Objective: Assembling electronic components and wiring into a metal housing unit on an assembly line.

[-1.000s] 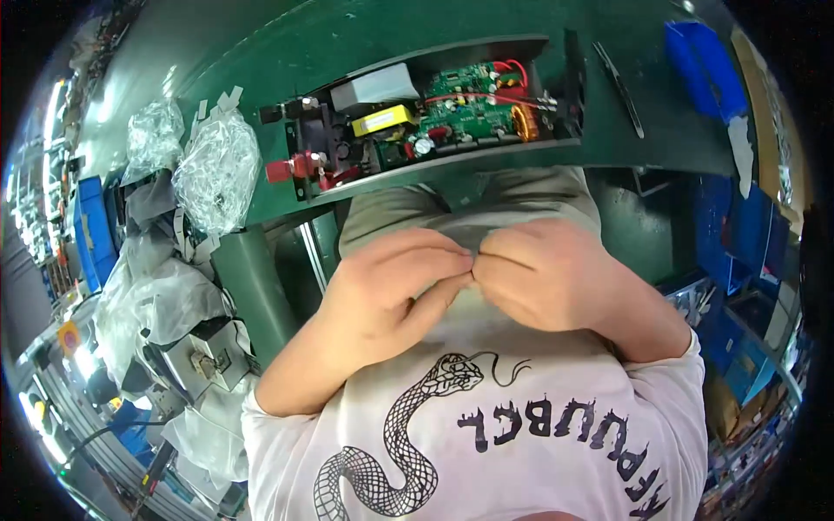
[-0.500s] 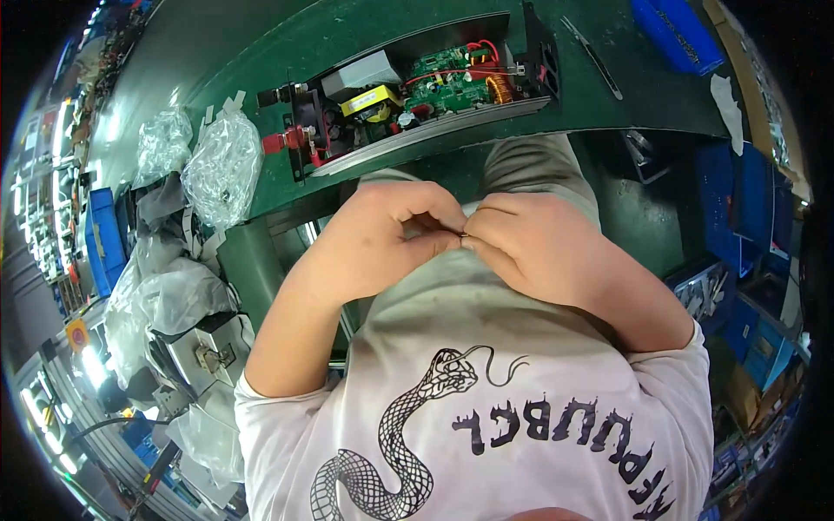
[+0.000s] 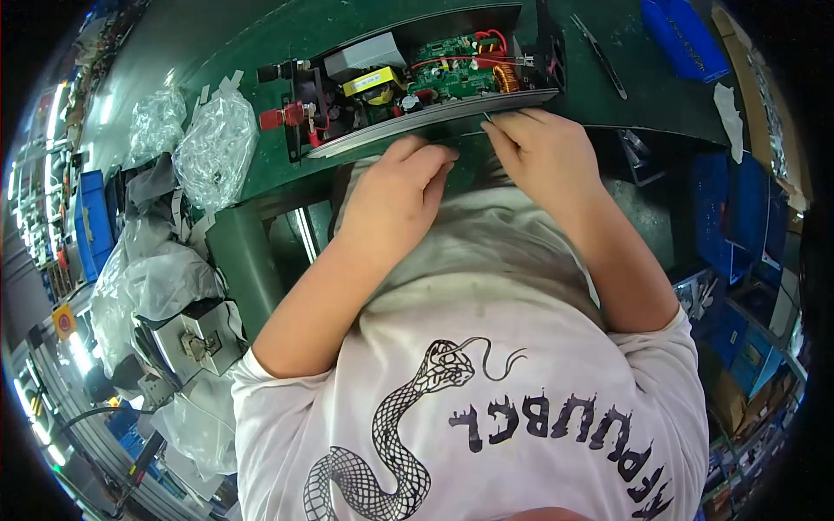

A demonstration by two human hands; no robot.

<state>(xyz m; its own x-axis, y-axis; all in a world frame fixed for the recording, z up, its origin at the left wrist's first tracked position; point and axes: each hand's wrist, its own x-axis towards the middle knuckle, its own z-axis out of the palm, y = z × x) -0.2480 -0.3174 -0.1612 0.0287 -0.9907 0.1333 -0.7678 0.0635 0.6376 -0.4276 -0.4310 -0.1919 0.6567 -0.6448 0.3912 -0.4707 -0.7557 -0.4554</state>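
Note:
An open black metal case (image 3: 417,123), seemingly a power inverter, lies along the near edge of the bench. Inside it are a green circuit board (image 3: 452,80), a yellow-wrapped transformer (image 3: 369,82) and a copper coil (image 3: 506,78). Red (image 3: 282,116) and black (image 3: 280,71) terminals stick out at its left end. Just below the case's near wall is my left hand (image 3: 395,191), thumb and fingers pressed together; anything in them is hidden. My right hand (image 3: 552,156) pinches something thin and tiny, too small to name, close against the near wall's right half.
Tweezers (image 3: 599,56) lie right of the case, with a blue bin (image 3: 685,39) beyond. Clear plastic bags (image 3: 217,152) sit to the left, above more bagged parts and a metal box (image 3: 198,343). Blue containers (image 3: 738,217) stand at the right.
Both hands have moved up from my lap to the near side of the case and come apart. Earlier their fingertips met over a small thing.

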